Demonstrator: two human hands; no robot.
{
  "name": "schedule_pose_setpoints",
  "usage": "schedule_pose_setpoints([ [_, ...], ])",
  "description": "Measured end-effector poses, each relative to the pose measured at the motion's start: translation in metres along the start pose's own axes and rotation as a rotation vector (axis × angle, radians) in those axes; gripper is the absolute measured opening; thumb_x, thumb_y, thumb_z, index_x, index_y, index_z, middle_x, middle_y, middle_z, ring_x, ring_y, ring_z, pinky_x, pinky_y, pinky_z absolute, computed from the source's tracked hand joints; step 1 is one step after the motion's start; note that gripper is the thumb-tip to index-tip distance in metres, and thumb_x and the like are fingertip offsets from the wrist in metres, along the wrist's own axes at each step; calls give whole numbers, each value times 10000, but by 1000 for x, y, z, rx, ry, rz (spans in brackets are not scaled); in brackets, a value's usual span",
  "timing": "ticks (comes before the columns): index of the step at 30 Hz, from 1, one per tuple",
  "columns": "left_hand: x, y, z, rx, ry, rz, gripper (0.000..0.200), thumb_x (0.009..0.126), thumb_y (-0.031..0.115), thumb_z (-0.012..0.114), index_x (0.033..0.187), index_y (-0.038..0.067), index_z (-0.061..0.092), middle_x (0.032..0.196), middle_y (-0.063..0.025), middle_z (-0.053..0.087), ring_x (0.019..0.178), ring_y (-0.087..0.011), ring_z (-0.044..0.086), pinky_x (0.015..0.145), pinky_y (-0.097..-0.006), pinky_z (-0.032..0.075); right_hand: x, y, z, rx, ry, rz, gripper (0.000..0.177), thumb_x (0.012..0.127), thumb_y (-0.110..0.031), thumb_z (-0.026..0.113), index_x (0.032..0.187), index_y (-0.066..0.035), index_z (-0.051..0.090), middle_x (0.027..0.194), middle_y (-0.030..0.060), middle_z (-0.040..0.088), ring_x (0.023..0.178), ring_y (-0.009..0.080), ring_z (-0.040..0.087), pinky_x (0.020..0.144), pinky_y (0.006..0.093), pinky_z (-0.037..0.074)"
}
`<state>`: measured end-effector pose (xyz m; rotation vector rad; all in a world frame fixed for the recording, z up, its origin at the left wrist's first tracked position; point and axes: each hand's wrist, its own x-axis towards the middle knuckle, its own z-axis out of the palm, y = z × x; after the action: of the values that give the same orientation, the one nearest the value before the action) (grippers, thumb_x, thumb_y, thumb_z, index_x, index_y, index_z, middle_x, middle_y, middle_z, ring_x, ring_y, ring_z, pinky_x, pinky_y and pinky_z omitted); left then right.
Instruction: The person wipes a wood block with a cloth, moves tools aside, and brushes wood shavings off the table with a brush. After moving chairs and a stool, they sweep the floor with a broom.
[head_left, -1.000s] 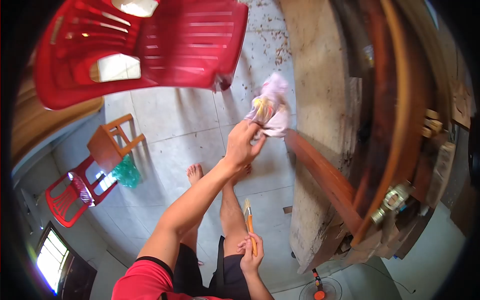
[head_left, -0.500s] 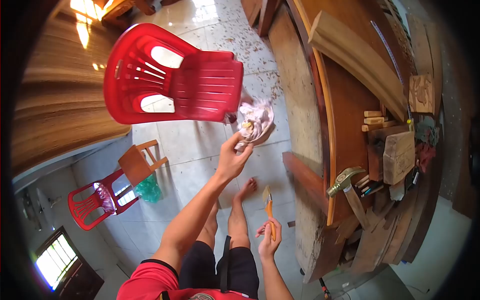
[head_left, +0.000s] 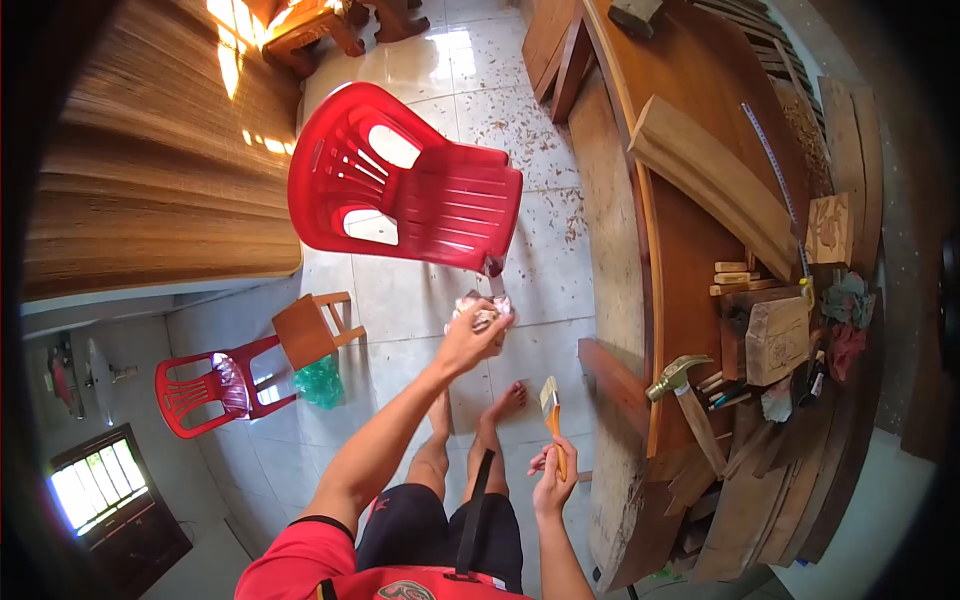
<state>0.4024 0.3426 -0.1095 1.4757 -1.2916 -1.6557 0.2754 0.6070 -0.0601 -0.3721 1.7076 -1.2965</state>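
My left hand (head_left: pixel 472 342) reaches forward over the tiled floor, its fingers closed on a crumpled pale pink cloth (head_left: pixel 488 306). The cloth is bunched up and partly hidden by the fingers. Just beyond it in the head view stands a red plastic chair (head_left: pixel 455 205). Lower and to the right, my right hand (head_left: pixel 552 478) grips a paintbrush (head_left: pixel 554 420) by its orange handle, with the pale bristles pointing away from me.
To the right, a wooden workbench (head_left: pixel 690 250) carries a curved wood piece (head_left: pixel 710 180), a hammer (head_left: pixel 690 385) and a carved block (head_left: pixel 777 338). Wood shavings litter the floor (head_left: pixel 550 150). A small red chair (head_left: pixel 215 388), a wooden stool (head_left: pixel 305 335) and a green bag (head_left: pixel 318 382) stand left.
The cloth, loosely spread and swinging before, is now gathered smaller around my left hand. My view has shifted, so the chair sits lower and further right. The paintbrush stays in my right hand.
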Motion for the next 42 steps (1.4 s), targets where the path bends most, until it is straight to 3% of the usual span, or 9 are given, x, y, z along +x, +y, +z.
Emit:
schedule_pose_setpoints([
  [4,5,0,-92,364,533,280,335,883,309,745,794,-5,670,694,-113,664,626,-137,600,607,-308,483,0,-8,-1,11,2,27,234,1035,-119,474,1233,-18,546,921,52,546,698,99,564,546,232,492],
  [6,-1,30,-163,482,581,29,430,852,410,765,777,-4,670,667,-104,645,647,-145,613,605,-320,489,0,-5,-7,7,3,46,236,1038,-125,471,1236,-18,543,925,53,546,695,99,563,543,232,487],
  [13,45,52,-341,317,611,-32,1073,744,710,727,1410,-52,372,1267,-233,560,1131,-279,575,960,-380,461,1,-6,-10,-86,2,52,246,1041,-138,471,1254,-35,537,918,44,538,686,97,558,542,233,486],
  [16,72,98,-338,411,387,-108,1176,749,746,680,1532,2,215,1459,-271,439,1357,-356,436,1029,-408,454,-1,-3,1,-93,26,56,248,1043,-145,466,1258,-43,539,912,42,538,686,96,556,542,233,487],
  [19,93,108,-335,267,128,-303,1030,802,742,615,1486,32,319,1235,-169,588,997,-224,635,782,-321,543,-8,0,23,-85,78,52,253,1044,-154,461,1261,-48,539,911,43,540,664,101,559,521,236,494],
  [23,140,62,-368,-73,-156,-432,453,903,534,602,1038,101,608,606,38,525,467,-89,413,467,-236,323,-33,15,64,-55,170,107,262,1040,-178,467,1256,-46,537,909,54,533,651,118,565,503,253,503],
  [28,129,56,-358,-80,-157,-445,230,851,281,603,992,99,600,712,-8,607,517,-105,475,481,-255,345,-63,21,125,54,265,207,264,1039,-171,469,1260,-41,531,915,61,533,649,129,571,501,262,511],
  [38,-46,79,-183,-141,67,67,717,750,81,618,1439,24,427,982,-79,654,767,-140,610,720,-301,518,-89,-8,71,93,307,150,268,1043,-198,461,1256,-48,525,924,57,528,671,136,569,516,273,512],
  [42,-159,89,-176,-73,240,-145,753,733,83,620,1451,10,406,1139,-117,636,867,-164,627,812,-300,520,-81,-2,18,85,178,176,263,1037,-203,475,1253,-62,523,919,56,526,656,140,560,502,283,500],
])
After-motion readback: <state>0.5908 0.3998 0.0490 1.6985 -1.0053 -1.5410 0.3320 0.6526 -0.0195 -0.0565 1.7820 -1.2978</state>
